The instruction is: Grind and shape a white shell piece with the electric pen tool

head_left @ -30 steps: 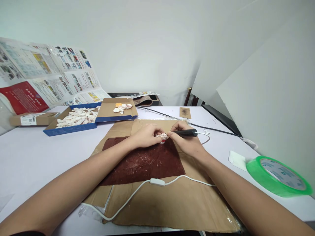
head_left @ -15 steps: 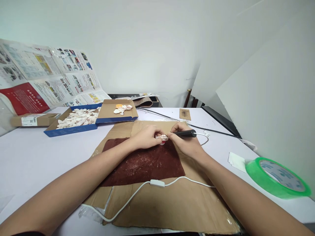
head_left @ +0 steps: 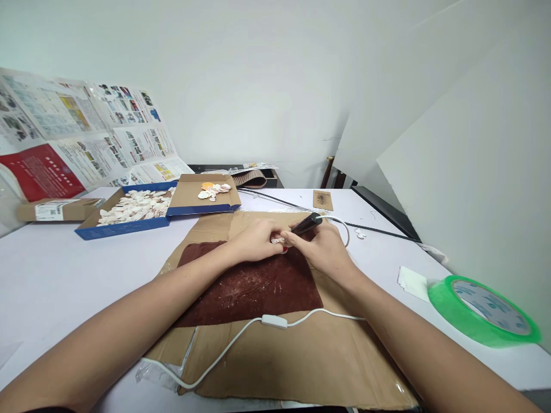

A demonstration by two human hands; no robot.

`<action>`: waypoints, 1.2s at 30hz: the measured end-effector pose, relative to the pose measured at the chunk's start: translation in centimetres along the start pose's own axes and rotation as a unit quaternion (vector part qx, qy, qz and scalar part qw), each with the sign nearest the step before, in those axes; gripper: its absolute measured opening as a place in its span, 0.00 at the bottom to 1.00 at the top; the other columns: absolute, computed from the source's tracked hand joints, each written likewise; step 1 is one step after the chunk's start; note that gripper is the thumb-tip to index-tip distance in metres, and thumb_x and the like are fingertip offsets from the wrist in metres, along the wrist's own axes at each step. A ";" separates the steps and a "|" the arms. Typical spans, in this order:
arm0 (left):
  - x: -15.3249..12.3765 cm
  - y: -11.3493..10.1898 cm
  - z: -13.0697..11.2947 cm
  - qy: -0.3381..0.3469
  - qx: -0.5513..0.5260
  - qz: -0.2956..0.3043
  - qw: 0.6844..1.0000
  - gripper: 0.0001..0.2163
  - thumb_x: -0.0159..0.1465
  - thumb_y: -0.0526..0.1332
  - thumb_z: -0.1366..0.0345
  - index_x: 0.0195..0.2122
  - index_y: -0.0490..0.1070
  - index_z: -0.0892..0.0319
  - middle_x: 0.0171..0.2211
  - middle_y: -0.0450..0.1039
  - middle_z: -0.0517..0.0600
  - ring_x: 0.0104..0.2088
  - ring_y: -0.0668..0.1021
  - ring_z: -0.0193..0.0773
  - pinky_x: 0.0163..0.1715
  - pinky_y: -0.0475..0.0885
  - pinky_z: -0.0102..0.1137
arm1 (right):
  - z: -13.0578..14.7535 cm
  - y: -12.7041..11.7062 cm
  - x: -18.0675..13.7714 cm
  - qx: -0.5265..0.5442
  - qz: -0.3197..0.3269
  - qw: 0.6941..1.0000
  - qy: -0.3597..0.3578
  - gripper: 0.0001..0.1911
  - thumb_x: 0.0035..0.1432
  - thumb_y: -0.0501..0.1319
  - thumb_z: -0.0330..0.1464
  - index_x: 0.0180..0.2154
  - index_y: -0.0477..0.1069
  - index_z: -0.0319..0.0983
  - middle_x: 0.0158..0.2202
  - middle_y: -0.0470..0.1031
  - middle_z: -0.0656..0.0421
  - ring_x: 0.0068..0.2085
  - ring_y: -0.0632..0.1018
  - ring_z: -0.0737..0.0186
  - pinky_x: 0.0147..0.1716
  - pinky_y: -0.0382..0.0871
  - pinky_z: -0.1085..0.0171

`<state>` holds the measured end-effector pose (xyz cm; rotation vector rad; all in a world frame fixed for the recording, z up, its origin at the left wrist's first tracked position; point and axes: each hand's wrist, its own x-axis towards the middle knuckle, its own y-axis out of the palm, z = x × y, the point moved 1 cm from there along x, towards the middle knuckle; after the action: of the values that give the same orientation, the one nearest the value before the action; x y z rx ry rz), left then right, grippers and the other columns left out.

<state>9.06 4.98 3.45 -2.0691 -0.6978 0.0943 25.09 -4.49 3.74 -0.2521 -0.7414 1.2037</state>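
My left hand (head_left: 257, 240) is closed, pinching a small whitish shell-like piece (head_left: 278, 241) with a bit of red at its lower side. My fingers cover much of that piece. In my right hand (head_left: 328, 252) is a black pen-shaped corded tool (head_left: 307, 223), its thick end tilted up and to the right. The tool's tip is hidden behind my right fingers, which meet the left ones at the piece. Both hands are over the far edge of a dark brown cloth (head_left: 253, 287) dusted with pale specks. A white cord (head_left: 340, 220) leaves the tool's back end.
Cardboard (head_left: 275, 361) lies under the cloth, crossed by a white cord with an inline switch (head_left: 274, 322). Left stands a blue box (head_left: 124, 230) of whitish pieces; several more lie on its lid (head_left: 185, 195). A green tape roll (head_left: 456, 321) sits right, near folded white paper (head_left: 412, 282).
My right hand has turned, swinging the tool's thick end up and leftward, and its fingers have come closer over the piece. My left hand has stayed nearly in place.
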 end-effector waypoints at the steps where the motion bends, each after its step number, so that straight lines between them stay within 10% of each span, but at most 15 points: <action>1: 0.0 0.0 0.0 0.003 -0.002 0.001 1.000 0.04 0.59 0.61 0.70 0.31 0.75 0.59 0.27 0.74 0.45 0.28 0.72 0.36 0.30 0.62 0.30 | 0.0 0.0 0.0 0.010 0.008 1.000 -0.008 0.12 0.63 0.68 0.43 0.34 0.81 0.42 0.36 0.85 0.55 0.39 0.83 0.51 0.40 0.73 0.56; 36: 0.2 0.4 0.6 0.002 0.004 -0.013 1.000 0.05 0.57 0.61 0.70 0.32 0.77 0.58 0.26 0.74 0.45 0.27 0.71 0.36 0.29 0.60 0.31 | -0.1 0.2 0.0 -0.016 -0.032 0.998 -0.053 0.11 0.64 0.65 0.40 0.34 0.81 0.42 0.35 0.86 0.56 0.38 0.84 0.51 0.40 0.74 0.56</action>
<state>9.18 5.32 2.83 -2.0511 -0.7201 0.0778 25.05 -4.43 3.56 -0.1908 -0.8558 1.1517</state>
